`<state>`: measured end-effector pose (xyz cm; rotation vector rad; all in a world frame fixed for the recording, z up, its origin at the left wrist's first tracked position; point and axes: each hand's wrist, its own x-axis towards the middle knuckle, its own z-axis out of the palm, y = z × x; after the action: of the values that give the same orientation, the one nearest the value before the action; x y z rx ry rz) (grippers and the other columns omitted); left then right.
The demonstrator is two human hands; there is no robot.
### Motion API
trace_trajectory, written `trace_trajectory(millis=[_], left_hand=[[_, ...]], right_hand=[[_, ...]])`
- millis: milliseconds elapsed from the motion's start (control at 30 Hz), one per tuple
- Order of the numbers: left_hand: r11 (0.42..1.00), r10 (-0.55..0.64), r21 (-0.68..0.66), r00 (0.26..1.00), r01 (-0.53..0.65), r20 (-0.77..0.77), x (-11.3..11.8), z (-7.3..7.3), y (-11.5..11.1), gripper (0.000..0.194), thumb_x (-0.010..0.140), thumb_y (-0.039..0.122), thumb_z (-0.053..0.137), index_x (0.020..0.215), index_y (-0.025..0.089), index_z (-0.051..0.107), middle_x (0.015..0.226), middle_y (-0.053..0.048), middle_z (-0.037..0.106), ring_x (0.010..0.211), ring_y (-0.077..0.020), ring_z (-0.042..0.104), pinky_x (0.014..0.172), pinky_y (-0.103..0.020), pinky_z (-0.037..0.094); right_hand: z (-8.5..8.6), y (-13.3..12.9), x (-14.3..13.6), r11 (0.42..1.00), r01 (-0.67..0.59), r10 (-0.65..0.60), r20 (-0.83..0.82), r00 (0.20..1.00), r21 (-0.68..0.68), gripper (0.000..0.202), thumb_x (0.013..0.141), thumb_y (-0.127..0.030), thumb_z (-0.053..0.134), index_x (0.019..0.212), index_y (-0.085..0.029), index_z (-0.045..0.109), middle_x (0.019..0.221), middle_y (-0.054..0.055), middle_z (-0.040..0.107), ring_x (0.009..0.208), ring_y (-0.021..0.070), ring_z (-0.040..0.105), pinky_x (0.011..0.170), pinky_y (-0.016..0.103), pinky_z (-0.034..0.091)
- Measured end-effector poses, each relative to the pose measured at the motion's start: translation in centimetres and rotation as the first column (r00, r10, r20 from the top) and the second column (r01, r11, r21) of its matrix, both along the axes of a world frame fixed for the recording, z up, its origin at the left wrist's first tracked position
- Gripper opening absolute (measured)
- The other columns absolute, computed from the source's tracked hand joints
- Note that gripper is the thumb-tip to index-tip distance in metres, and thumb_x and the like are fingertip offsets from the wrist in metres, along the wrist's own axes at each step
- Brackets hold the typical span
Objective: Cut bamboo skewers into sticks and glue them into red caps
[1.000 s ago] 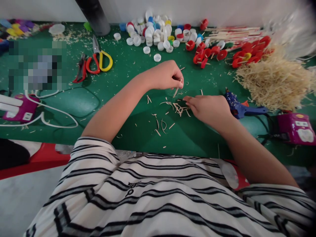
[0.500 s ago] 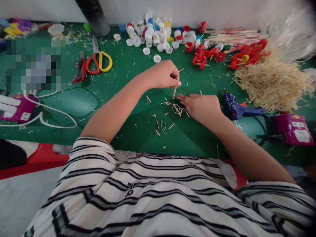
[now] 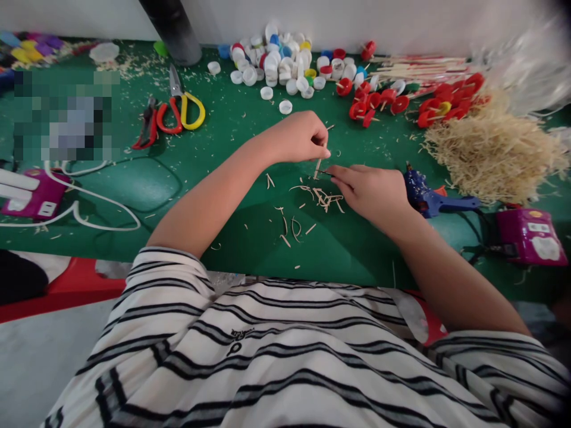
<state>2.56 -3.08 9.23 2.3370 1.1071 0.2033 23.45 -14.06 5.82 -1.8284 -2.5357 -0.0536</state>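
Between thumb and fingers, my left hand pinches a thin wooden stick, which points down to the green table. Just to the right, my right hand is closed on a small dark tool, its thin tip near the stick's lower end. Most of this tool is hidden in the fingers, so its kind cannot be made out. Pale curled wood shavings lie below and between the hands, with more scattered toward the table's front edge.
Bottle caps are heaped at the back, red caps with sticks beside them. Scissors and red-handled pliers lie left. A blue glue gun, a shavings pile and a magenta box stand right.
My right hand has drawn slightly right and away from the stick, so the dark tool tip shows more. My left hand stays almost in place, still pinching the stick.
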Motion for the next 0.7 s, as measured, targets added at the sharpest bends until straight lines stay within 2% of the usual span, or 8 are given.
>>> trace_trajectory(millis=[133, 300, 433, 533, 700], left_hand=[[1.000, -0.013, 0.005, 1.000, 0.013, -0.010, 0.0, 0.4, -0.2, 0.024, 0.089, 0.035, 0.070, 0.091, 0.015, 0.082, 0.082, -0.009, 0.071, 0.085, -0.0205, 0.063, 0.079, -0.037, 0.040], [1.000, -0.024, 0.015, 0.999, 0.024, -0.032, -0.5, 0.6, -0.1, 0.025, 0.092, 0.036, 0.067, 0.085, 0.016, 0.079, 0.073, -0.007, 0.065, 0.078, -0.0189, 0.059, 0.075, -0.036, 0.037], [0.997, -0.023, 0.073, 0.997, 0.028, -0.071, -0.8, 0.4, 0.0, 0.030, 0.096, 0.044, 0.065, 0.081, 0.020, 0.075, 0.065, -0.006, 0.058, 0.069, -0.0191, 0.056, 0.071, -0.036, 0.037], [0.992, -0.042, 0.113, 0.996, 0.052, -0.082, -0.9, 0.4, 0.0, 0.040, 0.101, 0.053, 0.057, 0.081, 0.023, 0.074, 0.062, -0.006, 0.055, 0.070, -0.0219, 0.057, 0.070, -0.037, 0.039], [0.983, -0.067, 0.158, 0.987, 0.090, -0.146, -0.9, 0.8, -0.3, 0.039, 0.104, 0.048, 0.051, 0.090, 0.021, 0.076, 0.075, -0.010, 0.063, 0.082, -0.0251, 0.062, 0.075, -0.037, 0.043]], right_hand=[[0.0, 0.3, -0.1, 0.999, 0.011, -0.011, -0.016, 1.000, 0.032, 0.055, 0.115, -0.044, 0.033, 0.153, -0.031, 0.070, 0.124, 0.009, 0.082, 0.093, 0.0228, 0.070, 0.064, 0.034, 0.028], [-0.8, 0.5, 0.3, 0.999, -0.044, 0.044, -0.037, 0.998, 0.015, 0.051, 0.114, -0.043, 0.036, 0.147, -0.034, 0.074, 0.126, 0.005, 0.083, 0.097, 0.0230, 0.073, 0.065, 0.034, 0.030], [-1.3, 0.4, 0.3, 0.998, -0.054, 0.056, -0.074, 0.996, 0.026, 0.050, 0.114, -0.043, 0.036, 0.145, -0.034, 0.075, 0.127, 0.004, 0.084, 0.098, 0.0230, 0.074, 0.065, 0.034, 0.030], [-1.3, 0.5, 0.3, 0.999, -0.052, 0.053, -0.094, 0.994, 0.014, 0.050, 0.113, -0.043, 0.038, 0.144, -0.032, 0.075, 0.129, 0.004, 0.083, 0.102, 0.0239, 0.075, 0.065, 0.034, 0.031], [-1.1, 0.6, 0.2, 1.000, -0.029, 0.029, -0.080, 0.996, 0.007, 0.052, 0.112, -0.043, 0.036, 0.146, -0.030, 0.074, 0.131, 0.007, 0.083, 0.102, 0.0257, 0.075, 0.065, 0.034, 0.032]])
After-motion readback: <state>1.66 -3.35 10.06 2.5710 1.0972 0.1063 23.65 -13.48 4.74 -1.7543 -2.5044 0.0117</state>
